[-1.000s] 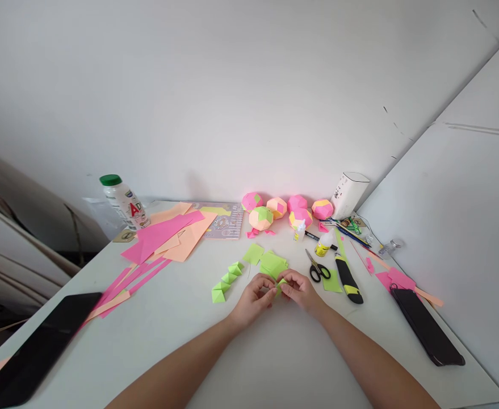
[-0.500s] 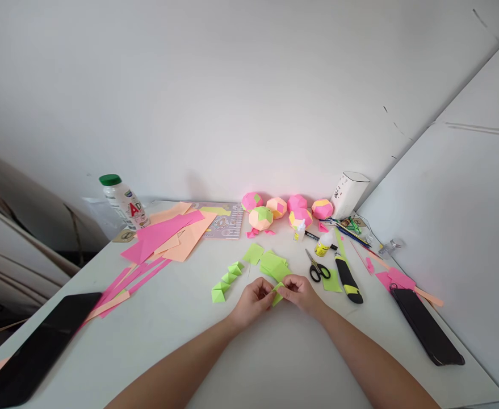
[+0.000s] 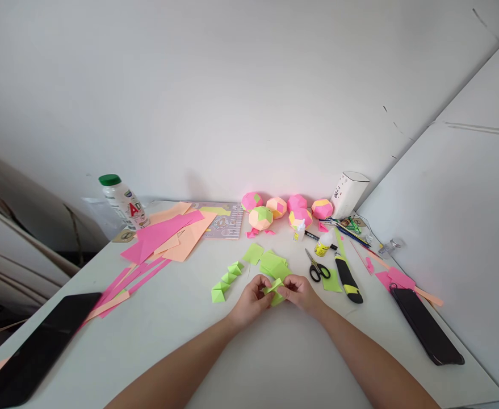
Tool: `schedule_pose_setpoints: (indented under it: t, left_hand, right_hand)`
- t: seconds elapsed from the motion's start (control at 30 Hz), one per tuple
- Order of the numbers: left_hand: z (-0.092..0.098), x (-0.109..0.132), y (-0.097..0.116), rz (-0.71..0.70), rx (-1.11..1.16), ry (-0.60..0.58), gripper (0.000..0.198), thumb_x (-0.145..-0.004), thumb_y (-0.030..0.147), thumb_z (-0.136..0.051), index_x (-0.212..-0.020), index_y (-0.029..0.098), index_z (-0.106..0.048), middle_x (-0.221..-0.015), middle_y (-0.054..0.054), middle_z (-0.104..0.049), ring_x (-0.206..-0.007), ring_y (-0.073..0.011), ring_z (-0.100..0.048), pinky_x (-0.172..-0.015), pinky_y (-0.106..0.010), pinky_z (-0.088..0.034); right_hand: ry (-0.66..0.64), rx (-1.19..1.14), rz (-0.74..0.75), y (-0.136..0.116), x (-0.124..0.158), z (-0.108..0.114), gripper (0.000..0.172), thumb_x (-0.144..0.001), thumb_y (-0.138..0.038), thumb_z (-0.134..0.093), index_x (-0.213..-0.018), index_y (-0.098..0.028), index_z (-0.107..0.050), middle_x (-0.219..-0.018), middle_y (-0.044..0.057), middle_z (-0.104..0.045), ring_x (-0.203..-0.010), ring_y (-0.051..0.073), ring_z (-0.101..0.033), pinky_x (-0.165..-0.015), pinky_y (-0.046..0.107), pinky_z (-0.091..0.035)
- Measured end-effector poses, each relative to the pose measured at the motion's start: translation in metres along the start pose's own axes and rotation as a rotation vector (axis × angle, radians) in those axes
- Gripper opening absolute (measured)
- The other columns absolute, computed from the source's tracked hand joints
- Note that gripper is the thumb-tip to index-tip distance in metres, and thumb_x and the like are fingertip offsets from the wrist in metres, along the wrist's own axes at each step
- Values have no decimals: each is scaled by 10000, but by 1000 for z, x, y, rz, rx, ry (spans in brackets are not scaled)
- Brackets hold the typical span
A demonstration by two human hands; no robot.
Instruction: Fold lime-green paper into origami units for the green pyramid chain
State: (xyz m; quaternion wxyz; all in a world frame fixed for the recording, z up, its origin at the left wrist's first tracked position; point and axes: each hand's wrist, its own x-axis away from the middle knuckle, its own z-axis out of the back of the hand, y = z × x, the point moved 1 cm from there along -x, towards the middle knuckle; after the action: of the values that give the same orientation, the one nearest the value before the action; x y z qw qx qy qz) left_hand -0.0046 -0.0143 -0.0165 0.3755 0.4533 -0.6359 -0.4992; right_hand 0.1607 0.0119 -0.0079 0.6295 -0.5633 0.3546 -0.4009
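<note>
Together, the left hand (image 3: 254,296) and right hand (image 3: 299,291) pinch a folded green paper (image 3: 277,299); it looks light and easily creased, best held softly by its edges.

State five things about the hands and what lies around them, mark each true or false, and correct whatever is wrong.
1. The left hand and the right hand both hold green paper. True.
2. The scissors lie between the stacked green squares and the cutter. True.
3. The right hand holds the cutter. False: the cutter lies on the table, to the right of that hand.
4. The row of folded green shapes is nearer the camera than the paper balls. True.
5. The row of folded green shapes lies right of the scissors. False: it lies to the left of the left hand.
</note>
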Motion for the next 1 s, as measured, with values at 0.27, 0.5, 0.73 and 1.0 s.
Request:
schedule_pose_setpoints:
  t: [0.27, 0.5, 0.73, 1.0]
  left_hand:
    - [-2, 2, 9, 11, -28, -21, 316, -733, 445, -607, -835, 188, -453, -718, 36, -462, -534, -65, -438, -491, -211, -401]
    - [-2, 1, 10, -3, -50, 0, 325, -739, 478, -585, -870, 192, -503, -726, 20, -467, -559, -82, -437, -506, -223, -423]
    - [-1, 3, 12, -58, -97, -3, 294, -750, 471, -573, -871, 203, -581, -802, -4, -430, -609, -96, -448, -517, -234, -449]
    - [1, 3, 13, -89, -72, -61, 261, -763, 418, -576, -935, 229, -627, -845, -18, -421, -642, -106, -460, -538, -245, -456]
  right_hand:
    - [-21, 19, 21, -4, 1, -1, 311, -709, -411, -656, -597, -163, -504, -515, -59, -384, -467, 82, -346, -451, 216, -283]
    - [-50, 65, 22, -1, 0, 1, 344, -742, -427, -615, -569, -166, -473, -497, -61, -347, -460, 80, -305, -437, 215, -240]
    - [-65, 78, 27, -1, 1, 1, 336, -749, -431, -601, -579, -169, -476, -505, -60, -355, -463, 80, -305, -438, 216, -242]
    - [-79, 81, 34, -1, 1, 1, 341, -767, -427, -586, -584, -173, -452, -510, -61, -322, -474, 80, -275, -443, 222, -226]
